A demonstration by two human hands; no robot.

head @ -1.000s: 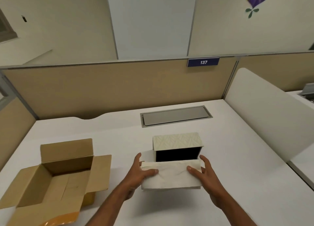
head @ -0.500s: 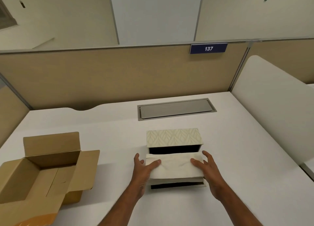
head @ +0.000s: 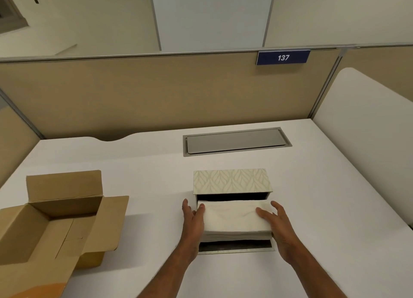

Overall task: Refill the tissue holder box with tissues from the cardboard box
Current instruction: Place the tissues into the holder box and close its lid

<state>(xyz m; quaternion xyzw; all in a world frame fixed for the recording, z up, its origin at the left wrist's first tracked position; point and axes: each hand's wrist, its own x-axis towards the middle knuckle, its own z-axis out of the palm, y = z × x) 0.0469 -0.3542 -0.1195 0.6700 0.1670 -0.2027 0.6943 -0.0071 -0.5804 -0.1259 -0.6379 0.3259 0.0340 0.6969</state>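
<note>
My left hand and right hand press against the two ends of a white tissue stack, which sits partly inside the open holder on the desk. The holder's dark flap lies flat below the stack. The cardboard box stands open to my left.

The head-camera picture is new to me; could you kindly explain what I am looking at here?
There is no machine: the camera sits on a person's head, looking forward and down at their two bare hands over a white desk. The left hand and right hand grip the ends of a stack of tissues, which sits in the opened leaf-patterned tissue holder box. To the left lies an open cardboard box, apparently empty. Behind are a metal cable hatch and a partition sign reading 137.
</note>
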